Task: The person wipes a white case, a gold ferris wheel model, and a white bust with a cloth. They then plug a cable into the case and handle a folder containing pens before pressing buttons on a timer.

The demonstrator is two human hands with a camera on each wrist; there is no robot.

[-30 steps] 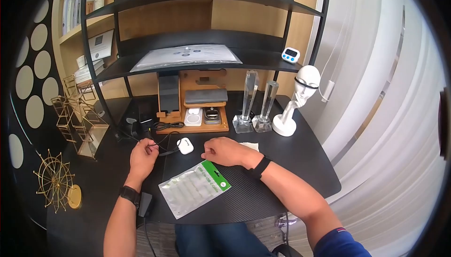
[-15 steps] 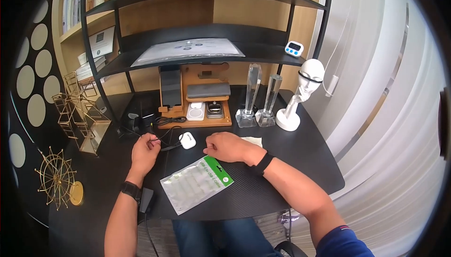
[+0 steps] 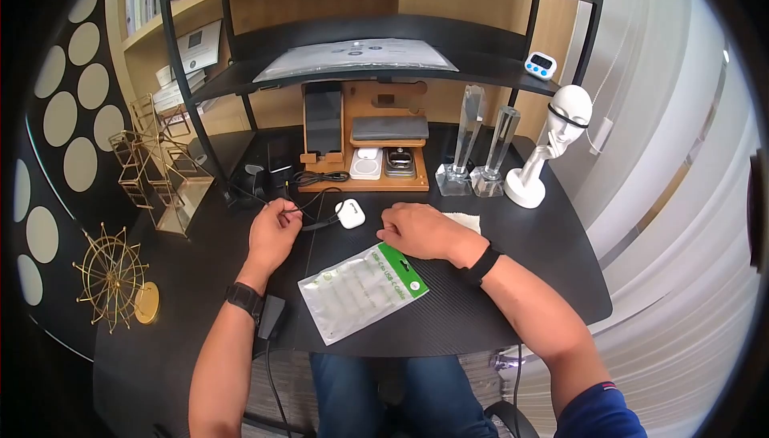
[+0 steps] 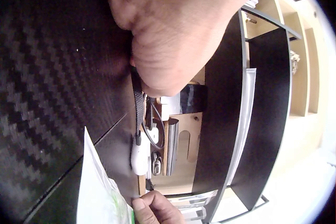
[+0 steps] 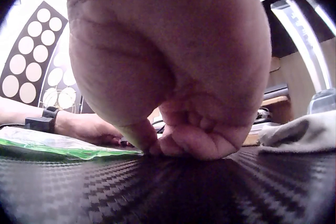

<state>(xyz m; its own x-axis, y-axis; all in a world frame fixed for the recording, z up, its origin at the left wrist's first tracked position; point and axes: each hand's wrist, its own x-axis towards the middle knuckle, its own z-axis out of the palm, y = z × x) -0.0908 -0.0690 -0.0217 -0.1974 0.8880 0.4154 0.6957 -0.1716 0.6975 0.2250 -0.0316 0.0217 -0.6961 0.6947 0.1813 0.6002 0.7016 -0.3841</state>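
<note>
In the head view, my left hand [image 3: 272, 236] pinches a black strap [image 3: 322, 224] that runs to a white earbud case [image 3: 350, 213]. The left wrist view shows the woven strap [image 4: 138, 103] coming out beneath my left hand [image 4: 168, 35]. A clear plastic bag with a green top [image 3: 356, 294] lies flat in front. My right hand [image 3: 424, 231], fingers curled down against the table, pinches the bag's upper corner. Seen from the right wrist, thumb and fingers of my right hand [image 5: 173, 66] meet at the bag's edge [image 5: 79, 151].
Behind stand a wooden organizer [image 3: 368, 185], two crystal trophies [image 3: 471, 141] and a white head figure [image 3: 525, 185]. A grey-white cloth [image 5: 302, 134] lies beside my right hand. A black adapter [image 3: 271, 316] is near the left wrist; a gold wheel [image 3: 112, 278] stands far left.
The head view has shifted, so the table and shelf appear farther right and higher. Both hands keep their places beside the strap and the bag.
</note>
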